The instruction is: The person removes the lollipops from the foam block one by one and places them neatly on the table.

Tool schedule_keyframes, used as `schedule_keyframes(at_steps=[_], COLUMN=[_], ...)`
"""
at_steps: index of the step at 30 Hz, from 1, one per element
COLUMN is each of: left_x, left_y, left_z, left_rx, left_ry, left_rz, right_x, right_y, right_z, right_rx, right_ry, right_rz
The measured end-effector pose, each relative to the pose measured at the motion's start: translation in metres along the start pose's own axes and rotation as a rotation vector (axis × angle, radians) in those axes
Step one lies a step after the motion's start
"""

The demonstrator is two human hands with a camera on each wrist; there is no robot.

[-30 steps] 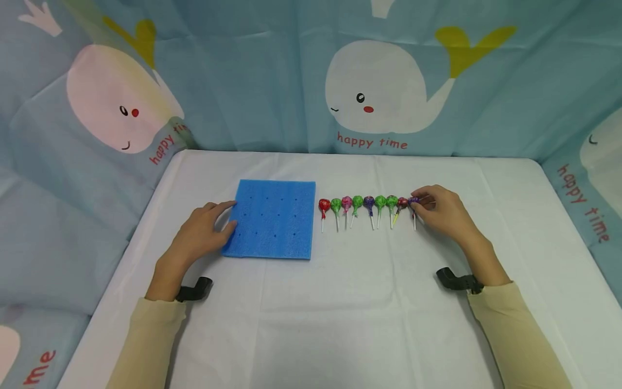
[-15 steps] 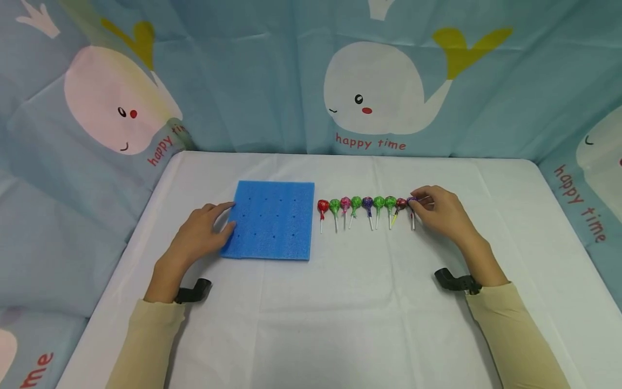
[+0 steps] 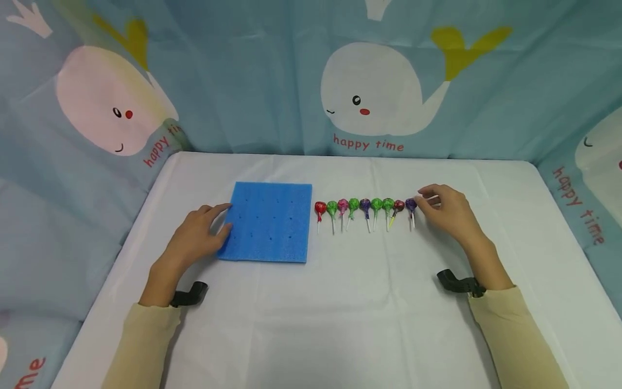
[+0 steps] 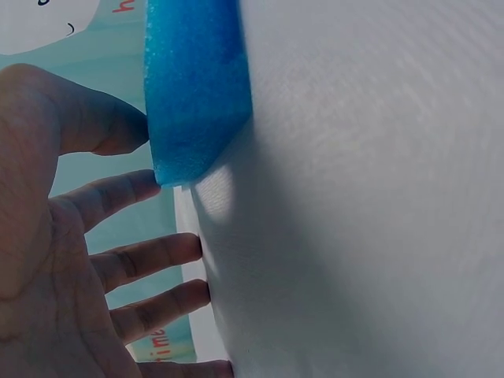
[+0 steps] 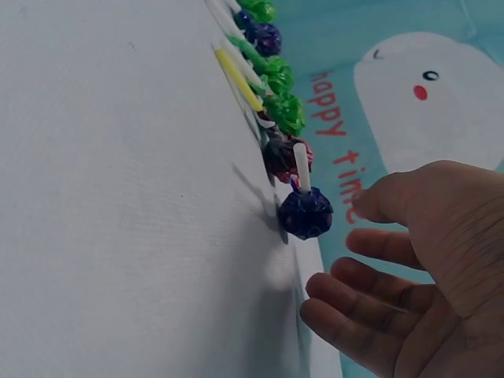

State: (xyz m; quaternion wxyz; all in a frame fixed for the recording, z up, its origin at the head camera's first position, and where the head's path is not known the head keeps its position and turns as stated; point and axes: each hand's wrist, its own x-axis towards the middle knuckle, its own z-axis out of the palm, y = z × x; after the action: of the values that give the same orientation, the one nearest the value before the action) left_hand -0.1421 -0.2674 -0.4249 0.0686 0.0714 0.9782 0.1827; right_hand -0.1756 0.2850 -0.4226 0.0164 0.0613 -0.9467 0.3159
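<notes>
A blue foam board (image 3: 267,248) with small holes lies flat on the table, left of centre. My left hand (image 3: 191,235) is at its left edge, thumb and index fingertips touching the foam, the other fingers spread. To the board's right runs a row of wrapped lollipops, from a red lollipop (image 3: 320,207) through green, pink and purple ones, sticks towards me. At the right end lies a dark purple lollipop (image 3: 410,204). My right hand (image 3: 446,210) is just right of it, fingers loosely bent, holding nothing; in the right wrist view a gap shows between fingertips and purple wrapper (image 5: 307,214).
A white cloth (image 3: 330,324) covers the table. Behind it hangs a blue curtain (image 3: 272,108) printed with whales. Black camera mounts sit on both wrists, the left mount (image 3: 190,294) and the right mount (image 3: 459,283).
My right hand has let go of the purple lollipop at the row's right end and moved slightly right. The left hand stays at the foam board. The head view has shifted a little.
</notes>
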Motion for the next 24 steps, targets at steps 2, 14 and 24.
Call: schedule_keyframes(at_steps=[2, 14, 24], left_x=[-0.002, -0.002, -0.001], left_y=[-0.001, -0.007, -0.004], left_z=[0.001, 0.000, 0.003], left_rx=[-0.001, -0.020, -0.026], left_ry=[-0.006, 0.000, -0.029], left_rz=[0.002, 0.024, 0.022], right_x=[-0.002, 0.005, 0.000], right_y=[0.001, 0.007, 0.016], right_z=[-0.002, -0.003, 0.003], right_rx=[-0.009, -0.020, 0.034], right_ry=[-0.001, 0.015, 0.017], right_rz=[0.002, -0.005, -0.084])
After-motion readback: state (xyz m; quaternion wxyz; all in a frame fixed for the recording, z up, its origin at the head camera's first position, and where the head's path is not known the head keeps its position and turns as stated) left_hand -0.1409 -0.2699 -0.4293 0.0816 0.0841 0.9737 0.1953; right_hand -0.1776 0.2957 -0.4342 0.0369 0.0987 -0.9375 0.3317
